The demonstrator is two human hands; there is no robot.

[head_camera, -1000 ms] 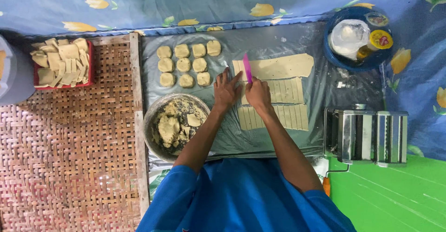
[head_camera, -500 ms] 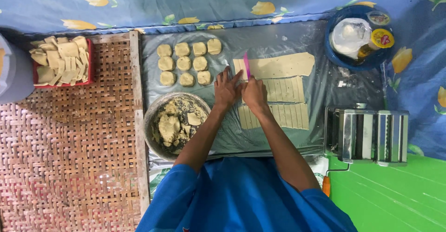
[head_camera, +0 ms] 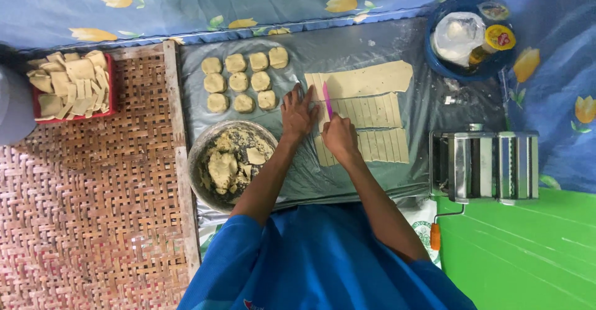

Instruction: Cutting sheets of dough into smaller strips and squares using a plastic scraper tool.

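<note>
where your right hand (head_camera: 340,137) grips the pink knife (head_camera: 326,99), blade pointing away from you over the left end of the dough sheets (head_camera: 366,102), your left hand (head_camera: 297,112) lies flat and released, fingers spread, just beside the blade on the grey plastic sheet (head_camera: 347,43). dough rounds (head_camera: 242,81): three rows, left of the hands. metal bowl (head_camera: 197,155) of dough scraps: near your left forearm. pasta roller (head_camera: 484,166): right. red tray (head_camera: 37,108) of cut squares: far left, on the woven mat (head_camera: 87,211).
</note>
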